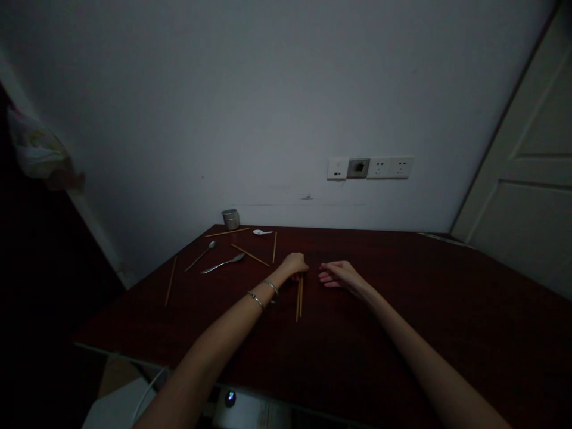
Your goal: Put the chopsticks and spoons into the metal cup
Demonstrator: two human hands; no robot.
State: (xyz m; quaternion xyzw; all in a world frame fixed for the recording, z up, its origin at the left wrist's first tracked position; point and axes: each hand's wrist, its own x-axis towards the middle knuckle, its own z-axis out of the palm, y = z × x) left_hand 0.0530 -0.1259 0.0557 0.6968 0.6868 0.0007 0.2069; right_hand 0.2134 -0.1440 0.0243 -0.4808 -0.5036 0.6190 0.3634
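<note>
My left hand (295, 264), with bracelets on its wrist, is closed around the upper ends of a pair of chopsticks (299, 300). Their lower ends point toward me, low over the dark red table (357, 351). To the right, my right hand (338, 274) hovers apart from them, fingers stretched out and holding nothing. Left of my hands lie several single chopsticks (250, 255), a long-handled metal spoon (201, 256), a second metal utensil (223, 263) with a broad end, and a white spoon (261, 232).
A metal cup (231, 219) stands at the table's back left corner. Behind the table is a pale wall with sockets (388, 168). A white door (531, 161) is at the right, and a plastic bag (38, 146) hangs at the far left.
</note>
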